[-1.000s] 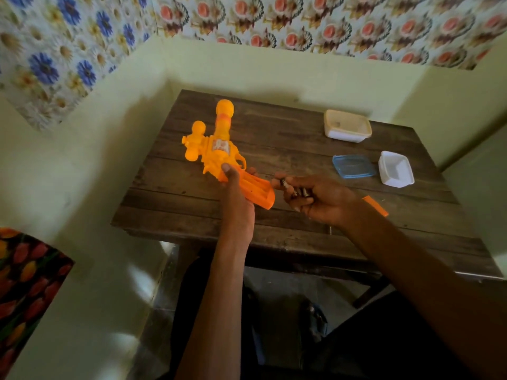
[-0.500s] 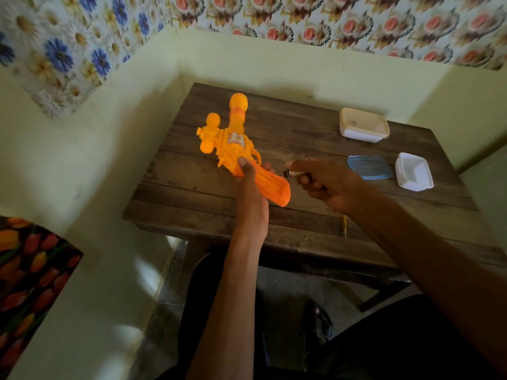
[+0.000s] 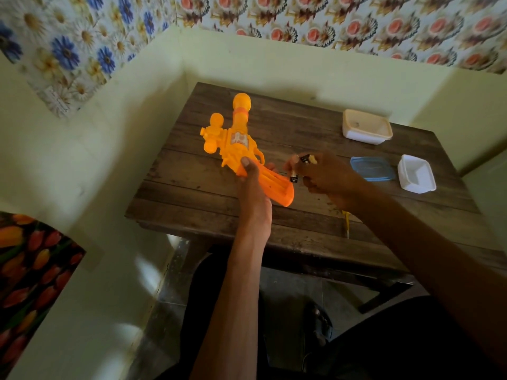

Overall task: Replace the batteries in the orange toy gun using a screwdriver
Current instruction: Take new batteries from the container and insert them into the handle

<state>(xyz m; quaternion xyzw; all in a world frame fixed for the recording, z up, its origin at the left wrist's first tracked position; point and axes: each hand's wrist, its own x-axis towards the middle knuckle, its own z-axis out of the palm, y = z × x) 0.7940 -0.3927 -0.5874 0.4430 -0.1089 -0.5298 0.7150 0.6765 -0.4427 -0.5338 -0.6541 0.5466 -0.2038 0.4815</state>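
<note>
The toy gun (image 3: 241, 149) is held tilted over the left of the table (image 3: 197, 187), gripped at the handle by the left hand (image 3: 251, 182). Batteries (image 3: 295, 176) are pinched in the right hand (image 3: 323, 174), now brought to the handle's side from lower down a second ago, so insertion is judged to be starting (compartment itself not visible). The screwdriver (image 3: 346, 223) lies by the right wrist. A lid (image 3: 371, 168) and two tubs (image 3: 366, 127) sit beyond.
</note>
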